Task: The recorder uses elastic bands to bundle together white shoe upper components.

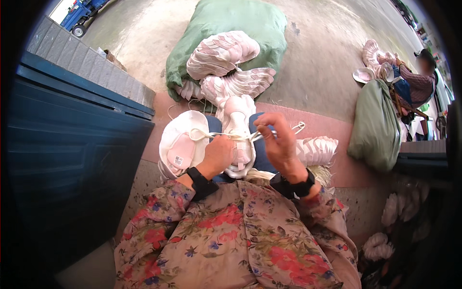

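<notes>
A white and pale pink shoe upper (237, 121) lies lengthwise across my lap, between my knees. A cream shoelace (198, 134) crosses its opening, looping out on the left and trailing off to the right. My left hand (219, 155) is closed at the upper's left edge, gripping the lace. Just right of the upper, my right hand (279, 140) is raised with thumb and forefinger pinched together on the lace. Beside my left knee rests a stack of white uppers (169, 126) with a pink lining and a small label on top.
Ahead, a large green sack (231, 17) bears stacked pink-white uppers (224, 53). More uppers (317, 149) lie by my right knee. A blue door (77, 159) stands at left. At right are another green sack (378, 125) and a seated person (416, 84).
</notes>
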`<action>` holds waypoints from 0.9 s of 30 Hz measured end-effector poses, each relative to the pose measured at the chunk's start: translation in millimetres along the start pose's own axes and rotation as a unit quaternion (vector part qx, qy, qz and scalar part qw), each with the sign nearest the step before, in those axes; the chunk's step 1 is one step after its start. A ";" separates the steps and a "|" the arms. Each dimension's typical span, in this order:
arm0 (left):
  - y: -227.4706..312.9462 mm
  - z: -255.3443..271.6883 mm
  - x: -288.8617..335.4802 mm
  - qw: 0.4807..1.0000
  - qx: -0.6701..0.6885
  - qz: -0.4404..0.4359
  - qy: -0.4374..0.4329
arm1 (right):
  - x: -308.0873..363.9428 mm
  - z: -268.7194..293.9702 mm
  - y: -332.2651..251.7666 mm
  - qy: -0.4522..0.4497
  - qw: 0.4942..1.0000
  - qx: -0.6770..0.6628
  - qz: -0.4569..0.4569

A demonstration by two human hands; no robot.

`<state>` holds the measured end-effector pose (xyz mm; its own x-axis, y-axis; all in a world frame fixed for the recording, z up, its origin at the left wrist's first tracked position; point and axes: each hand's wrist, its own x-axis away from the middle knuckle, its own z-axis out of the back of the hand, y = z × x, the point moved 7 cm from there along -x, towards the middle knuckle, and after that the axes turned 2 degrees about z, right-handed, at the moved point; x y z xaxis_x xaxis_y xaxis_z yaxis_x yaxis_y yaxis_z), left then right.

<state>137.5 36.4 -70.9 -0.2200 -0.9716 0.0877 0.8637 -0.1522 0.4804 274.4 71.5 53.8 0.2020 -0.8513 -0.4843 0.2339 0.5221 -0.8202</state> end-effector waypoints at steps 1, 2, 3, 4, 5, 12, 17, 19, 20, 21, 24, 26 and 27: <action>-5.6 -1.9 -3.6 1.000 0.000 -0.002 0.000 | 1.2 1.4 0.6 0.001 1.000 0.001 0.000; -12.4 -4.7 -6.6 0.993 0.120 0.002 -0.016 | 6.9 -3.4 17.7 -0.027 0.989 -0.093 -0.112; -17.4 -8.7 -8.2 0.970 0.240 0.006 -0.032 | 16.1 -11.5 34.9 -0.057 0.955 -0.186 -0.222; -15.5 -9.5 -11.3 0.970 0.241 0.003 -0.034 | 28.2 -18.1 57.6 -0.090 0.954 -0.153 -0.242; -19.7 -16.0 -12.2 0.950 0.297 0.057 -0.073 | 37.8 -22.8 72.2 -0.090 0.954 -0.152 -0.242; 10.9 3.1 -4.0 0.994 0.095 -0.031 0.038 | 78.7 -44.4 92.7 -0.190 0.957 0.047 -0.213; 2.8 0.1 -3.3 0.989 0.136 0.039 0.047 | 78.1 -45.8 85.4 -0.185 0.964 0.107 -0.161; 0.4 -3.9 -6.6 0.988 0.125 0.021 0.093 | 77.8 -47.0 83.8 -0.194 0.960 0.130 -0.157; -0.8 -6.8 -7.6 0.987 0.125 0.021 0.095 | 78.0 -47.7 83.6 -0.197 0.960 0.132 -0.151; -5.7 -12.6 -8.9 0.984 0.151 0.047 0.077 | 77.8 -47.9 83.1 -0.200 0.959 0.135 -0.145; -18.7 -20.0 -9.9 0.959 0.262 0.107 0.021 | 73.5 -49.6 79.4 -0.211 0.960 0.126 -0.132; -21.1 -23.8 -10.0 0.928 0.346 0.138 -0.018 | 74.4 -53.0 90.2 -0.218 0.960 0.106 -0.142; -16.0 -21.6 -10.6 0.943 0.315 0.107 -0.031 | 76.4 -55.2 96.4 -0.227 0.958 0.086 -0.154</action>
<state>135.9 45.2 -98.3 -0.1131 -0.9525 0.2827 0.4553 0.2032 0.8668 259.9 53.9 -79.1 0.4814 -0.8764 -0.0138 0.4939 0.2842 -0.8218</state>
